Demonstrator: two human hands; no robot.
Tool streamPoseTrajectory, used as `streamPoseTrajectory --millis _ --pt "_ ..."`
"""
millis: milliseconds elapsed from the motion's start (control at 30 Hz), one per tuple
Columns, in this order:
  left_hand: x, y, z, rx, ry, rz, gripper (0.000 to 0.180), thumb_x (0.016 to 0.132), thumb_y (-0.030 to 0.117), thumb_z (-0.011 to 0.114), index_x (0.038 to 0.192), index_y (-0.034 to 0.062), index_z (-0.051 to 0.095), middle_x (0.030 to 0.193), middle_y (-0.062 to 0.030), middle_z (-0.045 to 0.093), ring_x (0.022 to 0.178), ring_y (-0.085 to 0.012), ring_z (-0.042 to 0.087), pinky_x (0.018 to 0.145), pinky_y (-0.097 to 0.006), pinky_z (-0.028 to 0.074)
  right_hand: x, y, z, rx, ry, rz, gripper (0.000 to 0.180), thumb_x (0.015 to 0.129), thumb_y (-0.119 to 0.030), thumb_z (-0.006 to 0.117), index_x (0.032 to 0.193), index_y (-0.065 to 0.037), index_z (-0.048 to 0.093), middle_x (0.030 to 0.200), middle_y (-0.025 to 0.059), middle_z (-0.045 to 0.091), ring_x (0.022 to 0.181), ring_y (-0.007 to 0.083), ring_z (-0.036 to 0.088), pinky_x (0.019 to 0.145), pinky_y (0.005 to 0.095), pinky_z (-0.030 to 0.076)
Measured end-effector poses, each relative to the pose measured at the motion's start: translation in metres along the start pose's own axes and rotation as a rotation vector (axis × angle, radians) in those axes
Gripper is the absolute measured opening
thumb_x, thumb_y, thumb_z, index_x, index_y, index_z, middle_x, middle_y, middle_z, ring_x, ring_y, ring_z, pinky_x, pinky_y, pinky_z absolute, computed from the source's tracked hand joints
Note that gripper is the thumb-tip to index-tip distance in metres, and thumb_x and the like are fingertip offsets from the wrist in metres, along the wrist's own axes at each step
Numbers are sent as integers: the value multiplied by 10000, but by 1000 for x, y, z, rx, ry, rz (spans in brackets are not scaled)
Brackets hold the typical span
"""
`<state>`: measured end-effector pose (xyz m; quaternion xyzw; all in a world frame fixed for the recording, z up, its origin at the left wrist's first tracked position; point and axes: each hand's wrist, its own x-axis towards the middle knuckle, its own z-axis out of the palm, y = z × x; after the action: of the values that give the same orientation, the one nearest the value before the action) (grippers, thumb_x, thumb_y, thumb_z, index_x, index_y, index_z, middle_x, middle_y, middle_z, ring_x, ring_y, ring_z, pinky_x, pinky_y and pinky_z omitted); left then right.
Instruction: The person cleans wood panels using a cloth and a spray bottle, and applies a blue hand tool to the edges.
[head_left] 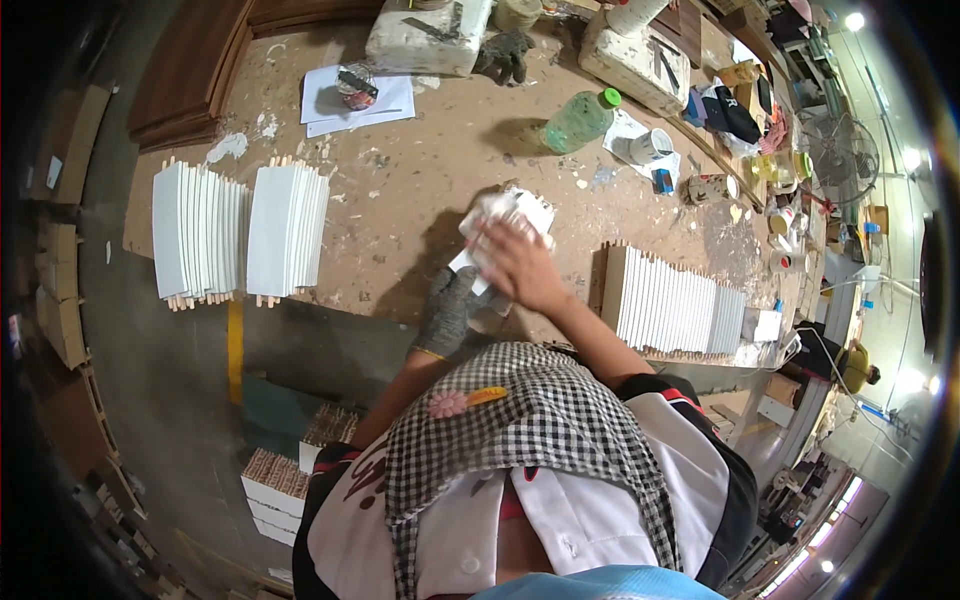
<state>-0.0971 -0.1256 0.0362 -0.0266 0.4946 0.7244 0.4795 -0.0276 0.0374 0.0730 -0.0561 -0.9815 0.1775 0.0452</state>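
In the head view, my right hand [520,265] is bare and lies over a crumpled white cloth [512,208], its fingers pressed down on it. Below the cloth shows the edge of a white board [463,261], mostly covered. My left hand [447,305], in a grey knit glove, is closed at the board's near end, beside the right wrist. Its fingertips are partly hidden. Both hands are close together above the near edge of the brown work table [400,225].
Two stacks of white slats with wooden pegs [200,235] stand at the left, a longer row [670,300] at the right. Farther back are a green bottle [580,122], a white cup [652,146], a dark glove [505,58], papers [385,98] and white blocks [425,40].
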Motion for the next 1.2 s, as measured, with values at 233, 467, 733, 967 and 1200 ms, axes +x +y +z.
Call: streamPoseTrajectory --millis 233,467,733,967,1200 --pt "-22 32 19 -393 61 -247 516 1013 372 503 1362 -5 460 1337 -160 541 1226 -338 540 989 -517 530 11 112 -28 130 431 536 294 964 -284 596 1138 -55 657 1034 199 655 909 379 625 771 438 507" --pt "28 -36 -34 -1093 -496 -232 600 1034 512 367 1361 16 456 1282 -137 567 1111 -281 595 945 -420 542 -4 -29 -8 -83 177 65 552 879 -419 649 1315 -87 579 1435 177 468 1348 386 413 1127 582 291" --pt "-13 53 42 -319 127 -324 670 952 644 419 1204 46 585 1010 -102 629 842 -243 628 696 -355 555 -9 -11 -50 870 344 218 327 882 -112 672 1204 -62 646 1246 159 609 1145 333 589 983 425 467" --pt "-36 60 37 553 -94 381 279 972 242 604 1159 36 614 1029 -67 662 918 -176 623 823 -320 505 34 -8 -98 15 117 -58 329 933 -380 544 875 -80 665 825 148 659 788 294 651 864 395 487" --pt "-44 66 56 161 -263 142 313 977 264 575 1182 30 611 1030 -55 665 880 -173 625 743 -319 521 32 -14 -100 -75 285 -207 323 882 -345 588 678 -96 603 617 91 575 591 293 583 633 403 482"
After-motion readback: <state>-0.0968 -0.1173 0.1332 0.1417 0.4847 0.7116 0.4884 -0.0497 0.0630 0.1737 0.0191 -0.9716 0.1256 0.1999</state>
